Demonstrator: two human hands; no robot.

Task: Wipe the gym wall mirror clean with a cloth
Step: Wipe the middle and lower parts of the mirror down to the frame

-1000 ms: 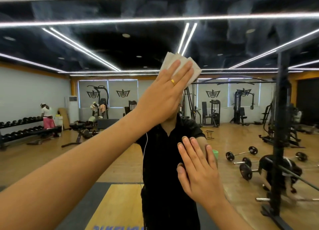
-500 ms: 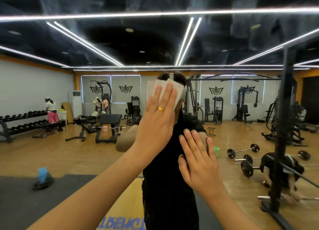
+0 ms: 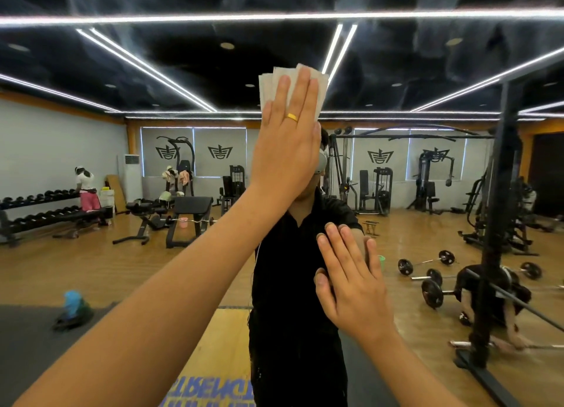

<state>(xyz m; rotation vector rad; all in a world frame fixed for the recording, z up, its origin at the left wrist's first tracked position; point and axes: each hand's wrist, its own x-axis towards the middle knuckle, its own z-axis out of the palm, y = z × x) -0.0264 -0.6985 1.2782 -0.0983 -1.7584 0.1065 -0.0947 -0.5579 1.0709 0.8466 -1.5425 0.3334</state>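
Note:
The wall mirror [image 3: 128,70] fills the whole view and reflects the gym; hazy smears show across its upper part. My left hand [image 3: 287,141] lies flat with straight fingers and presses a folded white cloth [image 3: 319,89] against the glass, high in the middle. The cloth sticks out above and beside the fingertips. My right hand [image 3: 351,281] rests flat on the mirror lower and to the right, fingers straight, holding nothing. My own reflection in black stands behind both hands.
The reflection shows a dumbbell rack [image 3: 39,208] and another person [image 3: 87,190] at left, benches [image 3: 183,214] in the middle, barbells [image 3: 427,272] on the wooden floor, and a black machine post [image 3: 497,223] at right. A blue object [image 3: 71,309] sits on the dark mat.
My left hand slid the cloth down and left over the glass, then back up and slightly right to its present high spot. My right hand stayed flat on the mirror.

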